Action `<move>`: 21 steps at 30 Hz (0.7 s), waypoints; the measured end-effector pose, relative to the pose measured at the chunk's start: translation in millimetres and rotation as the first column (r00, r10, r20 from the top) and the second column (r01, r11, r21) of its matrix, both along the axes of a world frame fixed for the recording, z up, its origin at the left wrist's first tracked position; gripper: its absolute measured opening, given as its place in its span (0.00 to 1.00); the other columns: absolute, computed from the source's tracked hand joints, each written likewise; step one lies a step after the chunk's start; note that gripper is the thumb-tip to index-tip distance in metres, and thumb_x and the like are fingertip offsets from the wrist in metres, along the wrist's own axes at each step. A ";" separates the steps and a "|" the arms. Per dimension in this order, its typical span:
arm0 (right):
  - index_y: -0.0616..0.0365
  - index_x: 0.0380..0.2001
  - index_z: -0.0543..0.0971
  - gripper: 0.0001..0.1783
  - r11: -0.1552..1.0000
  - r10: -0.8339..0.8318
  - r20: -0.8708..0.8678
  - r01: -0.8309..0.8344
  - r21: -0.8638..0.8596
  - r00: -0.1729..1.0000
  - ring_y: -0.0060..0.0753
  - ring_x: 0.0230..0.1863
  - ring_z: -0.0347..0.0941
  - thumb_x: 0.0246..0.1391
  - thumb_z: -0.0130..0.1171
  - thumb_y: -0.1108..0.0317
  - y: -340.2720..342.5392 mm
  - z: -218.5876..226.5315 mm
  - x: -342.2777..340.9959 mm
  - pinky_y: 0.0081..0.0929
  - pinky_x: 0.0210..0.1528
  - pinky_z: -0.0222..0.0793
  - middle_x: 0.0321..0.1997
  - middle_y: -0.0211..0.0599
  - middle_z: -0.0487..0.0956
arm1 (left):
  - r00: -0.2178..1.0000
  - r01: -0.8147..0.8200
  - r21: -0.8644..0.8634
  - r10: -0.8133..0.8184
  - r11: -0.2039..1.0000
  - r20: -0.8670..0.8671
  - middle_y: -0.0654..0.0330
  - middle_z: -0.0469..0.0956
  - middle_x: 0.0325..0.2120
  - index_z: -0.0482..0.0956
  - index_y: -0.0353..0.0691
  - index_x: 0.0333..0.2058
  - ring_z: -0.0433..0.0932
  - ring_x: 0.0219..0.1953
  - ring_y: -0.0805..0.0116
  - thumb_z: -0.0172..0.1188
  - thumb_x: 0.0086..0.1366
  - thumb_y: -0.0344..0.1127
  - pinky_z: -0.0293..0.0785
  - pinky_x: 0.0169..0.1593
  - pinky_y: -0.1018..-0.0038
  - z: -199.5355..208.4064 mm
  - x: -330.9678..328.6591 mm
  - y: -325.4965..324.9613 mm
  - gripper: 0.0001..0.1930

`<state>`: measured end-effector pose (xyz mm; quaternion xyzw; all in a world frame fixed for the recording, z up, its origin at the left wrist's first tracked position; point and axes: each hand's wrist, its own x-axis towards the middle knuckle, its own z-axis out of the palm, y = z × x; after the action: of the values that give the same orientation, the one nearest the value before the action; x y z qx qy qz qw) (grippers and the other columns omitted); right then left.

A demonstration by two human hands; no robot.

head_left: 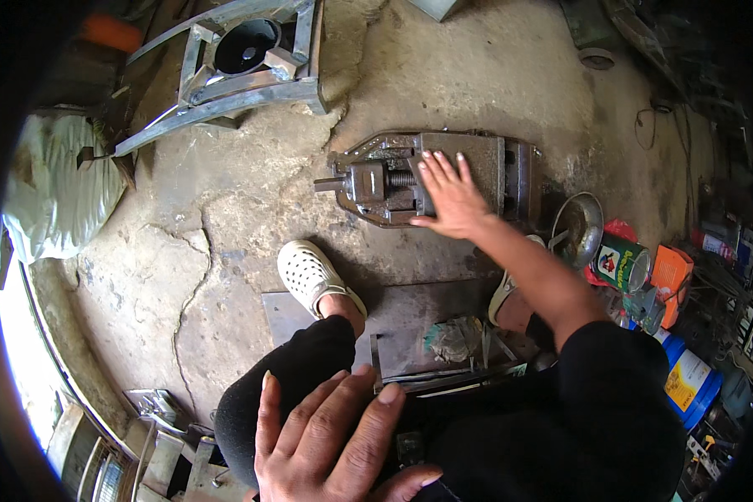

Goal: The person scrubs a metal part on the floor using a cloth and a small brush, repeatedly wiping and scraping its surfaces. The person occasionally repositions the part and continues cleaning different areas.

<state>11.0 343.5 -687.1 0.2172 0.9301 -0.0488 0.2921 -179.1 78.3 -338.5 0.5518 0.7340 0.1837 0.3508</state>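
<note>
On the floor: metal vise
Right hand: spread atop it, gripping nothing
Left hand: loosely open, hold unclear

Dark rust-brown iron vise, tan-grey concrete floor veined with dark cracks.

The cream rubber clog is dotted with round holes; the cloth trouser leg is plain black. Blue-grey marks the angular metal frame, silvery grey the crumpled plastic sheet, bright orange the boxy packet; the blue cylindrical plastic bucket wears a yellow-and-white label.
</note>
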 end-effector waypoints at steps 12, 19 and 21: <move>0.63 0.75 0.40 0.64 0.971 -0.146 -0.121 0.166 0.170 0.982 0.45 0.82 0.32 0.55 0.31 0.17 2.6 -0.5 -14.2 0.53 0.79 0.27 0.81 0.49 0.37 | 0.998 -0.007 0.039 0.005 0.999 0.060 0.51 0.79 0.54 0.77 0.40 0.58 0.78 0.57 0.53 0.64 0.59 0.63 0.57 0.66 0.45 -2.2 -2.6 -6.7 0.37; 0.61 0.76 0.39 0.65 0.977 -0.191 -0.042 0.194 0.090 0.981 0.44 0.82 0.28 0.54 0.31 0.16 1.9 0.5 -20.8 0.52 0.80 0.23 0.82 0.45 0.36 | 0.998 0.040 0.023 -0.041 0.999 0.046 0.51 0.78 0.55 0.76 0.40 0.59 0.77 0.57 0.53 0.64 0.59 0.63 0.54 0.68 0.45 -4.2 -5.2 -3.5 0.38; 0.62 0.76 0.40 0.65 0.996 0.085 0.141 -0.078 -0.053 0.986 0.44 0.82 0.28 0.54 0.32 0.16 0.5 -0.9 -22.0 0.51 0.80 0.25 0.82 0.46 0.37 | 0.997 0.045 -0.030 -0.043 0.999 0.062 0.51 0.78 0.55 0.76 0.40 0.59 0.77 0.58 0.53 0.64 0.59 0.63 0.53 0.68 0.45 0.0 -4.8 -2.0 0.38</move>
<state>-11.0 343.9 -688.0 0.1750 0.9135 -0.0431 0.3647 -183.9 76.3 -338.4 0.5563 0.7134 0.1814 0.3856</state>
